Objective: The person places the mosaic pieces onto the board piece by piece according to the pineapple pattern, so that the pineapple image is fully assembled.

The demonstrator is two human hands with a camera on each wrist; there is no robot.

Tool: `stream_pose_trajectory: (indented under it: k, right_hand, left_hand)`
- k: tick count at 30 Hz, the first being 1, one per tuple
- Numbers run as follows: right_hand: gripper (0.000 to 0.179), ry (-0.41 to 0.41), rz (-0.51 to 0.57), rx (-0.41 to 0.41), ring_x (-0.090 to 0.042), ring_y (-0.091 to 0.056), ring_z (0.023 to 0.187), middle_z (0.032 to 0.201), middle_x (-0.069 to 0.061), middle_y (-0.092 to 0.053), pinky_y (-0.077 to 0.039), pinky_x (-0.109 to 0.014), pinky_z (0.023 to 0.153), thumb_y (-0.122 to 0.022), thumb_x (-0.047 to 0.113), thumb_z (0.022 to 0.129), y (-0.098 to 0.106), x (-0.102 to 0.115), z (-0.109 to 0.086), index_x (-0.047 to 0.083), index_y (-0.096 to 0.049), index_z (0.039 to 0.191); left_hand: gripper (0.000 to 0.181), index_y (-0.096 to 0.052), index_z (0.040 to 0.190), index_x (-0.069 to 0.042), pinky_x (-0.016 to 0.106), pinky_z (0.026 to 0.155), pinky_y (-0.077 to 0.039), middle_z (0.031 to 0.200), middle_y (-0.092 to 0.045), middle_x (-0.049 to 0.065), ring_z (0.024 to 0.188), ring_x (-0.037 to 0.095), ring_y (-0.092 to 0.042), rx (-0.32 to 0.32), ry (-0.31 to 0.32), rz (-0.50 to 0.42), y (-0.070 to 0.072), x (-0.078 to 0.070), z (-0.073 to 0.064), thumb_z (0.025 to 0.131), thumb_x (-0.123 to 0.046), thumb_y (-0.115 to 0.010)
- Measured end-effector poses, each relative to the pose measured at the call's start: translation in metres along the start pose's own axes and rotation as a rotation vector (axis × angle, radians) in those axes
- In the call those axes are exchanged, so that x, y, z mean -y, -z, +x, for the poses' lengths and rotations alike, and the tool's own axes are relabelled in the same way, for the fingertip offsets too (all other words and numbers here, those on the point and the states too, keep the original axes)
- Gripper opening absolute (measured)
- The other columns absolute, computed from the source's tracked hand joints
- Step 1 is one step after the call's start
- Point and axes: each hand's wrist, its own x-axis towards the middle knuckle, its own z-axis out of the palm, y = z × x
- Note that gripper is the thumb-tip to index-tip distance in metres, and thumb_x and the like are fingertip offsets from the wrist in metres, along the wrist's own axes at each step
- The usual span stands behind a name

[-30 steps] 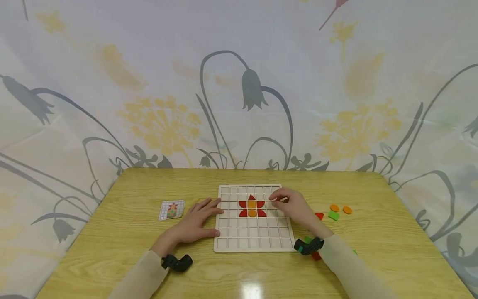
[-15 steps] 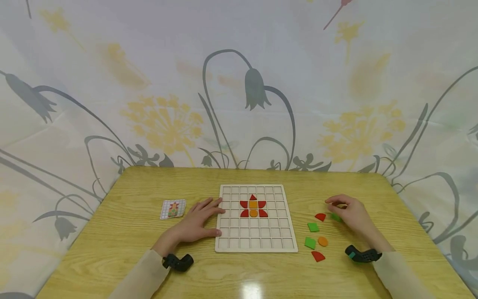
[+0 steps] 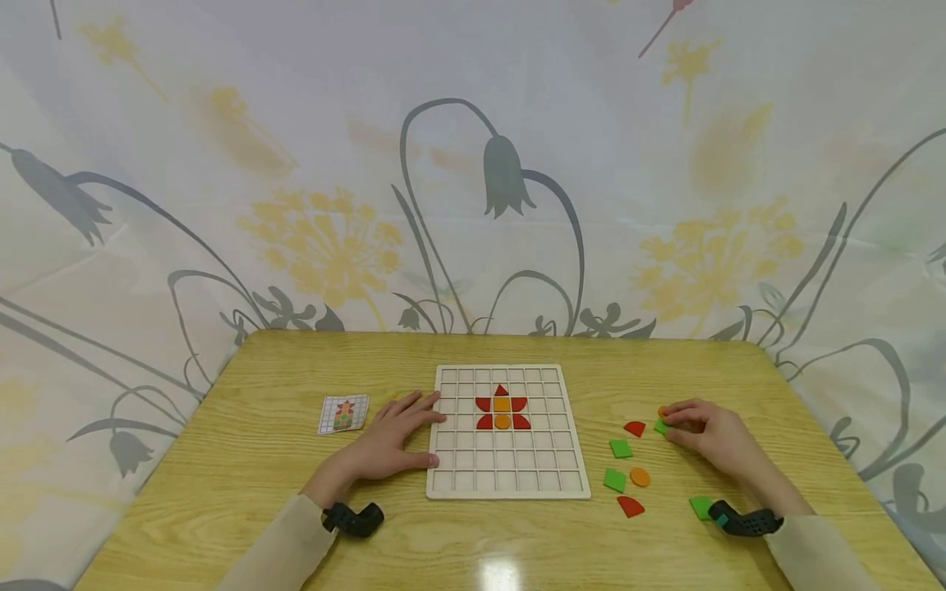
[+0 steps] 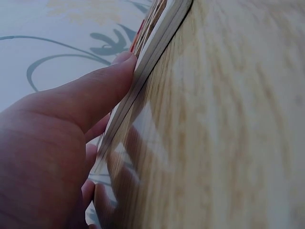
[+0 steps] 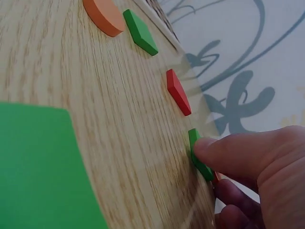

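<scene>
My left hand (image 3: 392,439) rests at the left edge of a white grid board (image 3: 458,484), fingers spread and thumb on its rim. In the left wrist view the thumb touches the board's side. Red pieces (image 3: 521,422), an orange square (image 3: 502,405) and an orange disc (image 3: 502,421) form a figure on the board. To the right, my right hand (image 3: 713,435) pinches a green tile (image 5: 202,162) between thumb and fingers, low at the table. Another orange disc (image 3: 662,411) shows just behind its fingertips, partly covered by them.
Loose pieces lie between the board and my right hand: a red quarter-circle (image 3: 634,428), green tiles (image 3: 621,449), an orange disc (image 3: 640,477) and another red piece (image 3: 631,506). One green tile (image 3: 700,507) is by the right wrist. A small pattern card (image 3: 343,414) lies left.
My right hand has moved from the board's upper right out to the loose pieces, then slightly toward me, with its fingers now at the green tile. The left hand stays at the board's edge.
</scene>
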Motion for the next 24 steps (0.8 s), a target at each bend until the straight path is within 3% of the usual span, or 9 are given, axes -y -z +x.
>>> stream_pose_trajectory:
  k: [3,6,13,19,24]
  right_hand:
    - [0.011,0.013,-0.008,0.007,-0.026,-0.064,0.099,0.11,-0.008,-0.069,-0.05,-0.021,0.077,-0.081,0.012,0.085,0.0,0.002,0.0,0.011,-0.079,0.095]
    - [0.011,0.03,-0.019,-0.002,-0.03,-0.064,0.099,0.11,-0.008,-0.069,-0.05,-0.022,0.076,-0.081,0.01,0.084,-0.001,0.004,0.0,0.011,-0.079,0.094]
    - [0.023,0.069,-0.015,-0.035,-0.005,-0.054,0.077,0.097,-0.002,-0.067,-0.046,-0.024,0.062,-0.082,0.004,0.081,-0.003,0.002,-0.001,0.007,-0.075,0.102]
    - [0.026,0.022,-0.024,-0.021,-0.003,-0.056,0.076,0.095,0.0,-0.069,-0.047,-0.025,0.063,-0.08,0.008,0.083,-0.004,0.006,0.002,0.007,-0.074,0.108]
    - [0.024,0.058,-0.015,-0.023,-0.006,-0.052,0.071,0.091,0.002,-0.068,-0.045,-0.026,0.06,-0.079,0.007,0.082,-0.013,0.021,0.009,0.008,-0.075,0.105]
  left_hand:
    - [0.061,-0.053,0.144,-0.016,0.063,0.116,-0.006,0.163,-0.024,0.008,0.151,0.036,-0.011,0.0,-0.001,0.002,0.0,0.001,0.0,0.093,-0.046,-0.067]
    - [0.061,-0.053,0.144,-0.016,0.062,0.116,-0.006,0.164,-0.024,0.007,0.151,0.035,-0.011,0.001,0.001,0.004,-0.001,0.001,0.0,0.093,-0.047,-0.067]
    - [0.062,-0.053,0.145,-0.018,0.061,0.117,-0.006,0.164,-0.023,0.005,0.151,0.034,-0.011,0.007,0.012,0.013,-0.001,0.001,0.001,0.093,-0.048,-0.067]
    - [0.062,-0.053,0.145,-0.018,0.061,0.117,-0.005,0.164,-0.023,0.005,0.151,0.034,-0.011,0.008,0.018,0.02,-0.001,0.001,0.001,0.093,-0.049,-0.067]
    - [0.062,-0.053,0.145,-0.017,0.062,0.117,-0.006,0.164,-0.023,0.005,0.151,0.034,-0.011,0.006,0.013,0.015,0.0,0.001,0.001,0.093,-0.048,-0.067]
